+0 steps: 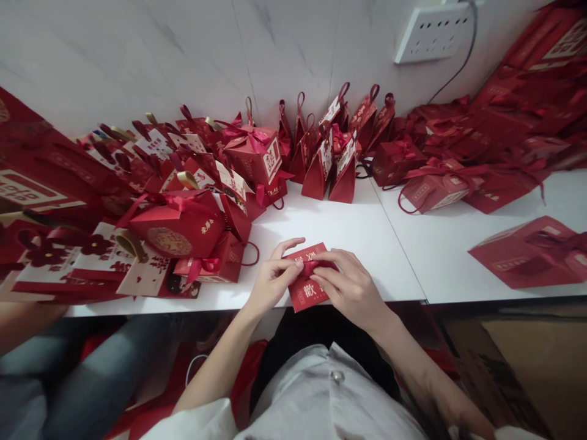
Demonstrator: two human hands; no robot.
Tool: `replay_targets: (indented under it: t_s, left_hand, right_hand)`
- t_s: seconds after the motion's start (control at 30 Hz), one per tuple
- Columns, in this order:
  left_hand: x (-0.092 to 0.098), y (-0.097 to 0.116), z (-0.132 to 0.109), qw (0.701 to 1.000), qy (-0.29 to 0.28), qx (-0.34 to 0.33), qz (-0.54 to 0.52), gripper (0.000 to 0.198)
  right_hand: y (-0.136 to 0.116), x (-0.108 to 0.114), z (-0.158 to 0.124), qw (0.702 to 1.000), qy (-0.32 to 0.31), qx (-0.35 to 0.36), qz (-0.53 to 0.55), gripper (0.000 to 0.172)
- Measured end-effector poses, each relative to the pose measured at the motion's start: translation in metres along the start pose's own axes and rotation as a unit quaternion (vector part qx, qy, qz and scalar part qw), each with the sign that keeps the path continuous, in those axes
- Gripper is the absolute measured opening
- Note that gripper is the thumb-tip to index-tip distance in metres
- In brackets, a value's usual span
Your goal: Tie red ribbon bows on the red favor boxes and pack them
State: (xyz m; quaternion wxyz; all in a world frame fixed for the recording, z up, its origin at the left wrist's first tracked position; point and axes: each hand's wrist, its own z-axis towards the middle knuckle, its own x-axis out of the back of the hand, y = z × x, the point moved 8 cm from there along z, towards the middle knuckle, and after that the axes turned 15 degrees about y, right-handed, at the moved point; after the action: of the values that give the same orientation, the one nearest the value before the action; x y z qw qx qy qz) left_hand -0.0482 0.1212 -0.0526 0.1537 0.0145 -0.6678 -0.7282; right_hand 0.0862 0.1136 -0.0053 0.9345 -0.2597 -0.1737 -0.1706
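At the table's front edge a small red gift box (304, 296) with pale printed characters lies between my hands. A dark red ribbon (308, 269) crosses its middle. My left hand (276, 275) pinches the ribbon with thumb and bent fingers, its index finger raised toward the far side. From the other side my right hand (347, 282) is closed on the ribbon too, fingertips meeting near the knot. The fingers cover part of the ribbon, so its exact shape there is hidden.
Red gift boxes with ribbons (177, 223) crowd the left. Triangular boxes with loop handles (316, 165) stand by the wall. More boxes (440, 186) sit right, one (527, 253) near the edge. A power strip (433, 33) is on the wall. Another person's leg (105, 373) shows lower left.
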Motion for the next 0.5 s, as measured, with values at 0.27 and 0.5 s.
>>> replay_targets:
  t_s: [0.27,0.5]
  left_hand:
    - [0.005,0.004,-0.004,0.998,0.036,-0.031,0.044,0.038]
    - [0.017,0.03,-0.018,0.954,0.149,-0.147,0.214,0.016]
  right_hand:
    - [-0.006,0.004,0.0,0.999,0.016,0.041,-0.022,0.015]
    - [-0.012,0.008,-0.002,0.997,0.013,0.064,-0.03,0.01]
